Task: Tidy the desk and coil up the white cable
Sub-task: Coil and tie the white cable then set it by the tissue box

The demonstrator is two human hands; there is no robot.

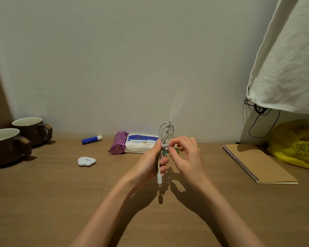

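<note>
The left hand holds the coiled white cable upright above the bench, its grip curled round the loops, 1 plug hanging below the fist. The right hand pinches a wrap at the bundle's middle, probably the loose end. 2 mugs stand at the left edge, a notebook towards the right; broad wood shows beside both forearms.

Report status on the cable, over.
Left hand grips the white cable bundle upright. Right hand pinches a wrap at its middle. Nothing in the way.
</note>
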